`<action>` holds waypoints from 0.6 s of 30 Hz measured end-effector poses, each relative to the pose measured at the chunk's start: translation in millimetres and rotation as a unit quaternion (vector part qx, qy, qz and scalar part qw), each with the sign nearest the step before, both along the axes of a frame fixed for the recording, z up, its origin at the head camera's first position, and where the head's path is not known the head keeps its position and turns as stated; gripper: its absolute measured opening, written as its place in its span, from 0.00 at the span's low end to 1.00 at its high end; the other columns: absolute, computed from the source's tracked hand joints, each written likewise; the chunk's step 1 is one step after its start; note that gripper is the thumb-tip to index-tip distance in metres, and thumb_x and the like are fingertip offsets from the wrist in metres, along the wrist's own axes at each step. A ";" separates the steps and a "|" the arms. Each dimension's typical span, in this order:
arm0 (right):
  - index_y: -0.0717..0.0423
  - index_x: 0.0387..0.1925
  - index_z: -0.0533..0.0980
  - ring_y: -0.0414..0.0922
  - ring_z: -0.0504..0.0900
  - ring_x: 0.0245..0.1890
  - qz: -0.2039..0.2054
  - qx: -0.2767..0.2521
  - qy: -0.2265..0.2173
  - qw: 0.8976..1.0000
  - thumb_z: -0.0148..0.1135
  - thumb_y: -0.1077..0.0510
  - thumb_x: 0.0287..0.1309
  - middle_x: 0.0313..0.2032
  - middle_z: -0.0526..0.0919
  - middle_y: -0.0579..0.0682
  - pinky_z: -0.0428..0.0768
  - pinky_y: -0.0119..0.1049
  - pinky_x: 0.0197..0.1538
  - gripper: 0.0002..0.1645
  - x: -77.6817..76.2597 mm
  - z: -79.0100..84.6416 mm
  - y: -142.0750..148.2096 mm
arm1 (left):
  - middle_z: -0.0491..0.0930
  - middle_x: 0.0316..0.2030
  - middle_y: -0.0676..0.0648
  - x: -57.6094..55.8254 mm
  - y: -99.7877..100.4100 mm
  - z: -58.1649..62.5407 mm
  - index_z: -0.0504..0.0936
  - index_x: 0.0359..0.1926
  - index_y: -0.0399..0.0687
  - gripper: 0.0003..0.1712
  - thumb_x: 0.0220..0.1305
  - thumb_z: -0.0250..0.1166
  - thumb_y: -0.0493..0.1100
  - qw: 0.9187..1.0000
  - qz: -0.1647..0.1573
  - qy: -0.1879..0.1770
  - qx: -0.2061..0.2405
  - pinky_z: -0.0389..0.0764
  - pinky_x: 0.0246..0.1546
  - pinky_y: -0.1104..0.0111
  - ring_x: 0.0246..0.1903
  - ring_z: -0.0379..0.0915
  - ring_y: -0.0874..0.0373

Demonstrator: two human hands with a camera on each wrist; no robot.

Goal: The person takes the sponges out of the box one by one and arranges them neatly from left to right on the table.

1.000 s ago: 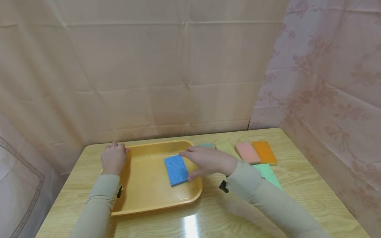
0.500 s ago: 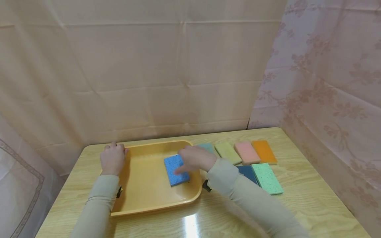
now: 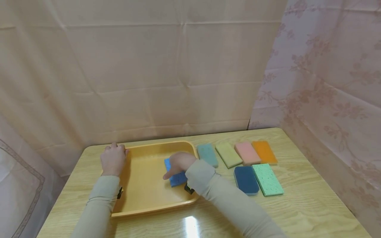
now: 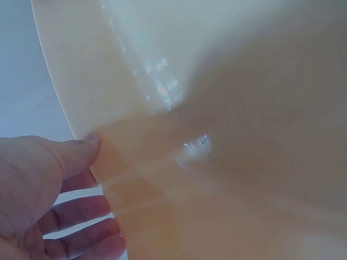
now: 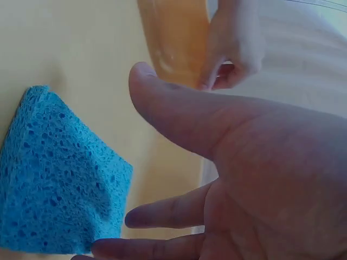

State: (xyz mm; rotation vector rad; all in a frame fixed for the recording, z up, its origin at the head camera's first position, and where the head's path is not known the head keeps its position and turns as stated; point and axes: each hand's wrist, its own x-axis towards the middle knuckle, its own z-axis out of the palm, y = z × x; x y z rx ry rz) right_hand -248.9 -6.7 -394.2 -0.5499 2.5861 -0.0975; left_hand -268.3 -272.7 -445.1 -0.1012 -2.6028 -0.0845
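Note:
A yellow-orange plastic tray [image 3: 140, 185] lies on the table with a blue sponge [image 3: 178, 180] inside, toward its right end. At the tray's left end my left hand [image 3: 113, 160] grips the rim. In the left wrist view, the thumb [image 4: 81, 151] presses the inner side while the fingers lie along the outside. Over the blue sponge my right hand [image 3: 180, 162] hovers with thumb and fingers spread, partly covering it. The right wrist view has the porous sponge [image 5: 54, 184] beside the fingertips [image 5: 138, 218]; whether they touch it I cannot tell.
Right of the tray, several sponges lie in two rows: teal [image 3: 207, 155], yellow-green [image 3: 228, 154], pink [image 3: 247, 153] and orange [image 3: 264, 152] behind, dark blue [image 3: 246, 180] and mint green [image 3: 268, 179] in front. A beige curtain [image 3: 166, 82] hangs behind the wooden table [image 3: 303, 185].
My right hand has moved left and down over the tray, from its right rim to above the blue sponge. The dark blue sponge has come into sight. The left hand stays on the rim.

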 end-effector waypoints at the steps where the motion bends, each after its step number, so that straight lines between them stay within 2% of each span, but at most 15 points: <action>1: 0.54 0.50 0.80 0.41 0.75 0.34 -0.003 0.006 -0.005 1.000 0.67 0.28 0.56 0.38 0.80 0.44 0.79 0.38 0.46 0.36 0.1 -1.0 -1.9 | 0.79 0.29 0.30 0.1 0.0 -0.8 0.85 0.30 0.32 0.14 0.61 0.74 0.42 1.000 0.000 0.000 -0.001 0.78 0.19 0.42 0.25 0.77 0.33; 6: 0.52 0.50 0.80 0.41 0.75 0.36 -0.022 0.028 -0.018 0.999 0.67 0.27 0.55 0.38 0.79 0.43 0.79 0.39 0.46 0.37 -1.9 -6.8 -9.0 | 0.79 0.29 0.31 0.3 0.1 -1.6 0.85 0.30 0.32 0.14 0.61 0.74 0.42 1.000 -0.001 0.007 -0.001 0.78 0.19 0.43 0.24 0.76 0.34; 12: 0.50 0.47 0.81 0.42 0.76 0.35 -0.039 0.019 -0.005 0.999 0.73 0.29 0.50 0.38 0.79 0.45 0.79 0.39 0.39 0.34 -3.1 -13.3 -13.7 | 0.78 0.29 0.30 1.4 1.2 0.2 0.84 0.30 0.32 0.15 0.62 0.74 0.42 1.000 -0.004 0.006 0.001 0.78 0.19 0.43 0.24 0.76 0.34; 18: 0.51 0.40 0.81 0.42 0.73 0.35 -0.040 0.023 0.005 0.999 0.76 0.33 0.50 0.38 0.77 0.47 0.78 0.38 0.39 0.29 -5.6 -15.1 -15.9 | 0.78 0.29 0.30 1.8 0.7 -0.1 0.84 0.31 0.32 0.14 0.61 0.74 0.42 1.000 -0.005 0.002 0.009 0.78 0.20 0.42 0.25 0.76 0.33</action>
